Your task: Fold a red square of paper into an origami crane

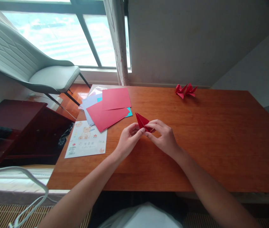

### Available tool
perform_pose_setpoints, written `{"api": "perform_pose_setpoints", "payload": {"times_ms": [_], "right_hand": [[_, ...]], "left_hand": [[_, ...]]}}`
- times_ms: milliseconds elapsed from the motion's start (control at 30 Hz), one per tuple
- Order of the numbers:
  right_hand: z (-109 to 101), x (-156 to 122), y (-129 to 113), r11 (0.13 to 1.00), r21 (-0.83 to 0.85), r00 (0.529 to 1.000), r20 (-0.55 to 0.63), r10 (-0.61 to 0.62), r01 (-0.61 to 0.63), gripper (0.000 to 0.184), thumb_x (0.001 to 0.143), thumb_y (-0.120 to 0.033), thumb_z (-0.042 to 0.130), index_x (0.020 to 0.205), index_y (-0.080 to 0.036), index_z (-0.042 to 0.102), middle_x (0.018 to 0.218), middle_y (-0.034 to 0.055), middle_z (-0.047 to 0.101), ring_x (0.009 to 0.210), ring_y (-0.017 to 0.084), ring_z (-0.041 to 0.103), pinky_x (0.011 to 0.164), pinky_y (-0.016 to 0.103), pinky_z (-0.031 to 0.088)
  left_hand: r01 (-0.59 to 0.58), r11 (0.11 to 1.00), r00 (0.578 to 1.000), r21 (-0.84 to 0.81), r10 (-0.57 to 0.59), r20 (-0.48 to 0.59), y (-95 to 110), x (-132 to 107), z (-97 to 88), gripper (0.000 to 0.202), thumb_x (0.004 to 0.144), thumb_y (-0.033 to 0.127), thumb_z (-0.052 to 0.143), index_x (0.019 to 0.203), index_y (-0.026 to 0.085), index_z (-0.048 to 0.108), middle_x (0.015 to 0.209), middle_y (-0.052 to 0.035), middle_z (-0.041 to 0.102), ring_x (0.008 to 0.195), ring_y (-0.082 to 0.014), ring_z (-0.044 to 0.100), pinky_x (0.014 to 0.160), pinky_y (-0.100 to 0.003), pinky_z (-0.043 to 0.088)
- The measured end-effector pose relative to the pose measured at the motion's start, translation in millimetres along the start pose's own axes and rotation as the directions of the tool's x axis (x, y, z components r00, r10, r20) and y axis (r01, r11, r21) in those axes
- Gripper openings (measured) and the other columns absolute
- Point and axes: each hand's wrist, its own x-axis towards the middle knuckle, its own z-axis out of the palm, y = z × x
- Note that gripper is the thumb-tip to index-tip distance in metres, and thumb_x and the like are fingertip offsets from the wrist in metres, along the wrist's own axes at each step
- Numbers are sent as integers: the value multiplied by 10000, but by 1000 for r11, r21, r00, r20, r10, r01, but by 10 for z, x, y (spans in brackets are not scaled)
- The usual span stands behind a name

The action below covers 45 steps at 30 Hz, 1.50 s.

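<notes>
A piece of folded red paper [142, 120], brought to a pointed shape, is held between my two hands over the middle of the table. My left hand [130, 138] pinches its lower left edge with thumb and fingers. My right hand [162, 135] grips the right side, its thumb close to the left thumb. The paper's sharp tip points up and to the left. Parts of its lower and right edges are hidden behind my fingers.
Red paper sheets [116, 98] overlap bluish ones on the wooden table [210, 142], left of my hands. A white printed sheet with bears [85, 141] lies nearer. Folded red paper figures [185, 91] stand at the back right. A grey chair [53, 77] is beyond the left edge.
</notes>
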Motion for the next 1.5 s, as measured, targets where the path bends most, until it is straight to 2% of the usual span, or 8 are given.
{"api": "perform_pose_setpoints", "payload": {"times_ms": [367, 633, 733, 1000, 1100, 1233, 1333, 1500], "right_hand": [[-13, 20, 2, 970, 172, 985, -1, 173, -170, 157, 899, -270, 584, 994, -245, 707, 904, 40, 686, 826, 198, 652, 748, 334, 552], [7, 16, 47, 711, 574, 908, 162, 387, -406, 175, 853, -379, 685, 950, -241, 729, 940, 24, 740, 871, 201, 681, 824, 337, 545], [-4, 26, 44, 670, 611, 899, 185, 397, -422, 179, 848, -378, 694, 959, -242, 732, 958, 17, 746, 901, 197, 681, 845, 329, 537], [-6, 29, 24, 674, 604, 891, 151, 428, -426, 170, 839, -371, 708, 944, -240, 736, 929, 13, 746, 865, 189, 675, 823, 327, 536], [-12, 27, 24, 633, 638, 880, 160, 447, -438, 179, 815, -376, 734, 928, -238, 743, 917, 9, 743, 859, 180, 670, 817, 314, 537], [-23, 18, 37, 506, 720, 856, 246, 454, -476, 179, 800, -370, 758, 907, -228, 737, 906, 10, 736, 816, 160, 654, 797, 292, 520], [-32, 17, 34, 454, 744, 847, 287, 447, -491, 181, 801, -375, 760, 898, -224, 734, 890, 16, 727, 790, 158, 640, 769, 287, 506], [-23, 24, 28, 451, 746, 841, 269, 470, -490, 209, 769, -396, 784, 879, -227, 730, 889, 12, 722, 812, 164, 635, 776, 280, 496]], "left_hand": [[-17, 998, 1000, 54, 17, 6, -94, 25, -40, 223, 788, 356, 751, 916, 174, 734, 905, -52, 730, 851, -207, 651, 818, -291, 495], [4, 998, 1000, 62, -2, -21, -36, 23, -26, 195, 799, 355, 747, 874, 176, 726, 848, -30, 709, 762, -159, 614, 723, -250, 479], [3, 999, 1000, 53, -2, -17, -20, 26, -28, 238, 771, 363, 777, 902, 174, 720, 932, -47, 706, 802, -163, 614, 713, -247, 482], [-44, 995, 998, 90, 49, -50, -22, 31, -41, 291, 753, 362, 799, 948, 176, 687, 1148, -80, 662, 1036, -215, 613, 825, -270, 502], [-25, 1000, 998, -19, 23, -65, -11, 27, -44, 371, 792, 428, 764, 1060, 196, 655, 1213, -86, 651, 1112, -230, 608, 905, -302, 488], [109, 971, 994, -214, -111, 3, -22, 25, -52, 399, 864, 528, 651, 1073, 189, 653, 1095, -86, 708, 1012, -224, 659, 879, -325, 493], [157, 968, 987, -198, -149, 53, -41, 28, -57, 338, 805, 411, 756, 1039, 179, 684, 1017, -62, 726, 907, -189, 669, 821, -288, 492], [97, 988, 994, -121, -90, 62, -41, 31, -51, 253, 763, 341, 803, 909, 156, 710, 911, -42, 731, 779, -135, 631, 736, -236, 473]]}}
